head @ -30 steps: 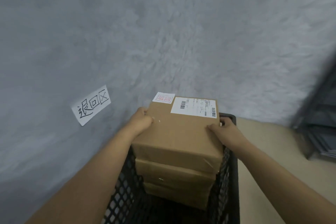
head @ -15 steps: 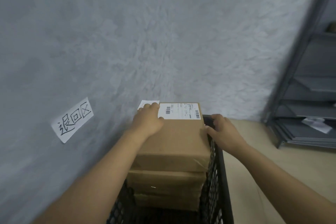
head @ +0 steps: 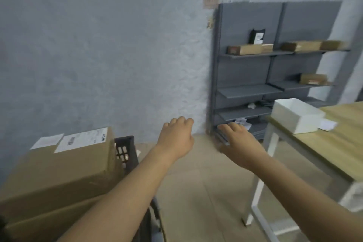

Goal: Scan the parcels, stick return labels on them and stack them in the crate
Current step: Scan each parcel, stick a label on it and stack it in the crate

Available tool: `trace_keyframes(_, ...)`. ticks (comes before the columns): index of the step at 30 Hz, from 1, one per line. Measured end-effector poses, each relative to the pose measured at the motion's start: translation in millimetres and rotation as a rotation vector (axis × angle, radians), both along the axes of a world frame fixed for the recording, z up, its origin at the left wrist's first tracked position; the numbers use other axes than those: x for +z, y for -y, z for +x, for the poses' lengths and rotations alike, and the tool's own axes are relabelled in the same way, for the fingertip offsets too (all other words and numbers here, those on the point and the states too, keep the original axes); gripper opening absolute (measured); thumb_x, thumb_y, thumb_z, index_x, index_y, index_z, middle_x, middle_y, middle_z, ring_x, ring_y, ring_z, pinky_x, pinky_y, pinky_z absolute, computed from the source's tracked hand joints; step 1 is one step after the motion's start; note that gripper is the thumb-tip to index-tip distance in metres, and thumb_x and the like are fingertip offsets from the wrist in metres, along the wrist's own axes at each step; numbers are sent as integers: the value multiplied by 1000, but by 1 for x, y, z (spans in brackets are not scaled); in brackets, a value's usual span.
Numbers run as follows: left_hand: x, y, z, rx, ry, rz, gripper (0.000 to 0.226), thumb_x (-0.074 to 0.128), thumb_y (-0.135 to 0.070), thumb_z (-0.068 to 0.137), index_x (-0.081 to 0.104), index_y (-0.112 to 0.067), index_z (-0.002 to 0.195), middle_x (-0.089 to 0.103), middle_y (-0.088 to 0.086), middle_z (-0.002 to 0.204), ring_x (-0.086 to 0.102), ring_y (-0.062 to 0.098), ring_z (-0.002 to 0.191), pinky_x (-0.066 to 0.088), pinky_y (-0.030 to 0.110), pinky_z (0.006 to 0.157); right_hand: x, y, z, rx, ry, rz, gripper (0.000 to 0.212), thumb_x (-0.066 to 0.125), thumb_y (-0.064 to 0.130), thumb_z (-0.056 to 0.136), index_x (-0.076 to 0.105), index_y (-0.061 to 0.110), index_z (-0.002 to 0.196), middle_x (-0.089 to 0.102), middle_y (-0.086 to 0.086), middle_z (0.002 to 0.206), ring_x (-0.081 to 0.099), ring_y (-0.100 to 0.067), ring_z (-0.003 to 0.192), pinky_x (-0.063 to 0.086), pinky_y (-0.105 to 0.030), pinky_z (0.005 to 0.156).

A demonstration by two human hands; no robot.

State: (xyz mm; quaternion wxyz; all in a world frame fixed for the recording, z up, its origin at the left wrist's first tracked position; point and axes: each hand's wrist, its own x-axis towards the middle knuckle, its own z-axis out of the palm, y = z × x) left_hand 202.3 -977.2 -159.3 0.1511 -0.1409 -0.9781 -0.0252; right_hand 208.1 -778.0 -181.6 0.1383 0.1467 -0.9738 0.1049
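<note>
A brown cardboard parcel (head: 64,169) tops a stack in the black mesh crate (head: 125,149) at the lower left. It carries a white shipping label and a second white label at its far end. My left hand (head: 175,139) floats in mid-air to the right of the crate, fingers loosely curled, holding nothing. My right hand (head: 238,141) hangs further right over the floor, fingers relaxed and empty. Neither hand touches a parcel.
A grey shelf rack (head: 275,68) stands against the wall on the right with several brown parcels (head: 245,49) on its shelves. A wooden table (head: 332,143) with white legs holds a white box (head: 296,116). Beige floor lies between crate and table.
Both hands have let go of the top parcel and lifted away to the right. The view has swung right, bringing the shelf rack and table into sight.
</note>
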Motion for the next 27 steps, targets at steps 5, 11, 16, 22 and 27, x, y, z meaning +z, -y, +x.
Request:
trace_keyframes(5,-2,-154,4,-138,-31,-7,44,48,-25,92,43,-17,135,50,7,130,45,29,120,36,40,95,2,-154,37,-197,-44,28,57,53,35,89,35,22,141,44,-4,137,42,-27,120,41,-37,96)
trace_keyframes(11,-3,-306,11,-317,-48,-38,41,45,-24,93,44,-16,133,50,6,128,45,28,119,37,40,96,6,-300,75,-429,16,55,58,53,39,89,34,21,140,44,-4,135,41,-27,120,42,-37,94)
trace_keyframes(16,3,-417,1,-458,-66,-91,44,43,-19,91,40,-16,135,49,6,125,46,27,113,37,38,91,8,-399,94,-575,-12,26,59,53,38,89,33,21,142,44,-2,137,43,-24,122,43,-36,96)
trace_keyframes(22,-1,-553,-32,-632,-55,-69,41,44,-18,91,43,-16,132,50,4,128,46,25,115,37,38,97,4,-508,82,-698,-12,17,56,52,36,90,34,19,141,45,-2,135,42,-23,120,42,-34,94)
trace_keyframes(27,-1,-659,-83,-687,-55,-54,40,44,-21,92,43,-16,132,51,4,128,47,26,115,39,38,95,4,-598,51,-760,10,37,55,50,37,91,34,21,141,44,-2,135,41,-24,121,41,-34,96)
